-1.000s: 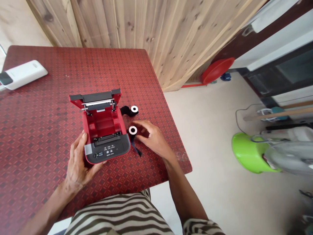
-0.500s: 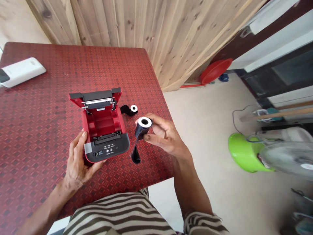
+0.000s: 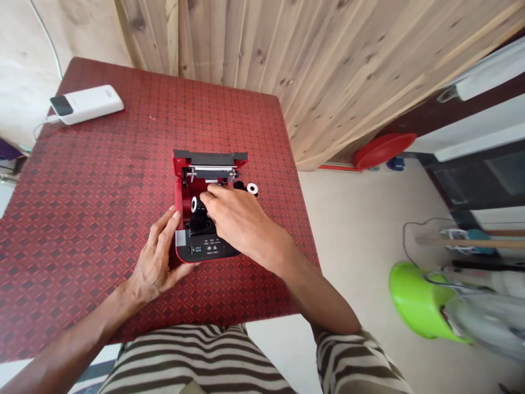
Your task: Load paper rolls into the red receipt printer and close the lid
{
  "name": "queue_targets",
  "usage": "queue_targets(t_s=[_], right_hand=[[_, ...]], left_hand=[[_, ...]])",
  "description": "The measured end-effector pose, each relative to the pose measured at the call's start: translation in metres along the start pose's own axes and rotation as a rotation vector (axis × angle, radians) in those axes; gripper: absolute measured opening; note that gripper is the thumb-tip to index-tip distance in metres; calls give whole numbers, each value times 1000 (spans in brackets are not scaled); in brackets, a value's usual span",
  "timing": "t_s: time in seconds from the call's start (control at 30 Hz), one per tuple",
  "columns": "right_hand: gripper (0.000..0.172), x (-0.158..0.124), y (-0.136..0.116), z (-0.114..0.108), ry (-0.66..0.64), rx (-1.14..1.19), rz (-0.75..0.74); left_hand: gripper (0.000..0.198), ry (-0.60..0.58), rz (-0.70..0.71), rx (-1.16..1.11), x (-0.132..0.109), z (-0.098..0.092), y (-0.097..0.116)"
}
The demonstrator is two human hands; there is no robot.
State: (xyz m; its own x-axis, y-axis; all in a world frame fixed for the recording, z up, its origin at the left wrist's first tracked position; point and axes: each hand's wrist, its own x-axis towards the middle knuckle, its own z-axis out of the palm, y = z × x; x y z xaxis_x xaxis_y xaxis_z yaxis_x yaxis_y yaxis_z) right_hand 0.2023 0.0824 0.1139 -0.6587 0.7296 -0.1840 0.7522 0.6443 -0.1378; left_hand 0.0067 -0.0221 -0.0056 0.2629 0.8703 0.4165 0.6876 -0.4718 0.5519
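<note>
A small red-and-black label printer (image 3: 209, 249) stands on the table with its lid (image 3: 211, 158) raised. My left hand (image 3: 153, 268) grips it, fingers along the left side and thumb at the front edge. Inside the red bay lies a roll of black ribbon (image 3: 199, 206) with a white core end facing left. My right hand (image 3: 241, 221) reaches over the printer from the right, fingers closed on the roll; its right end is hidden under the hand. Behind that hand, a second black roll with a white core (image 3: 252, 189) rests on the table.
The table (image 3: 135, 148) has a red patterned top. A white power bank (image 3: 92, 104) with a cable lies at its far left. Wooden panelling (image 3: 229, 44) rises behind. To the right on the floor are a green bucket (image 3: 414, 301) and a red basin (image 3: 383, 150).
My right hand has carried the black ribbon roll leftward from beside the printer into its open bay. My left hand keeps its hold. The camera view has shifted, so the scene sits farther right.
</note>
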Motion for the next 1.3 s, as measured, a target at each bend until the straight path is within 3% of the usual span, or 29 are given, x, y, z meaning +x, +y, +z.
queue_targets(t_s=[0.17,0.53,0.63,0.8,0.97,1.1,1.23,1.3], right_hand=[[33,15,1,-3,-146,-49,-42],[32,15,5,-2,-107,17,-39],[33,-1,13,-8,-23,160,-87],[26,-27,23,-10,101,459,-293],[15,-32,21,9,258,530,-263],[12,-39,16,21,374,558,-226],[11,-47,13,28,450,491,-175],[14,-50,11,30,492,434,-172]], left_hand=[[102,5,26,-3,1,1,0],[99,12,24,27,2,0,0],[100,0,25,5,3,0,0],[99,11,12,0,3,0,1],[96,-43,-7,-36,5,-16,4],[98,-1,-23,-52,29,-39,5],[106,93,114,44,83,-53,2],[108,66,194,72,109,-54,-1]])
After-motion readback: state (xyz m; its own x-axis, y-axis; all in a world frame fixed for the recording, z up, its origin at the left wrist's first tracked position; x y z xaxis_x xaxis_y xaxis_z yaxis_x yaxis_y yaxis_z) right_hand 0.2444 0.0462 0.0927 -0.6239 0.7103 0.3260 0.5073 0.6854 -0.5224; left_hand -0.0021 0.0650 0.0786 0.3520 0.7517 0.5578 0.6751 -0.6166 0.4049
